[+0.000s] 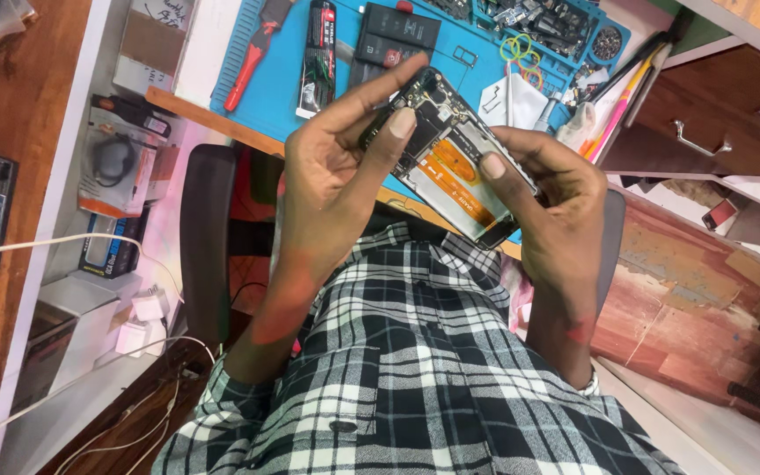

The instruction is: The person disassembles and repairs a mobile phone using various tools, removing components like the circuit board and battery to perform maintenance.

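An opened smartphone (450,158) with its back cover off, showing a dark circuit board, a silver frame and orange flex strips, is held in the air between both hands above the person's black-and-white checked shirt (415,369). The left hand (332,171) has its fingers curled around the phone's upper end, the thumb tip pressed on the board area and the forefinger stretched along the top edge. The right hand (556,198) grips the lower end, its thumb tip resting on the orange strips while the other fingers wrap behind the frame.

Beyond the fingertips lies a blue rubber work mat (279,84). On it, past the left forefinger, sit a flat black rectangular battery (393,35) and a narrow black-and-red packet (318,57); further out from the left knuckles lie red-handled pliers (252,57). Beyond the right fingers are yellow and green rubber bands (521,51) and a bundle of slim pink and yellow tools (631,84).
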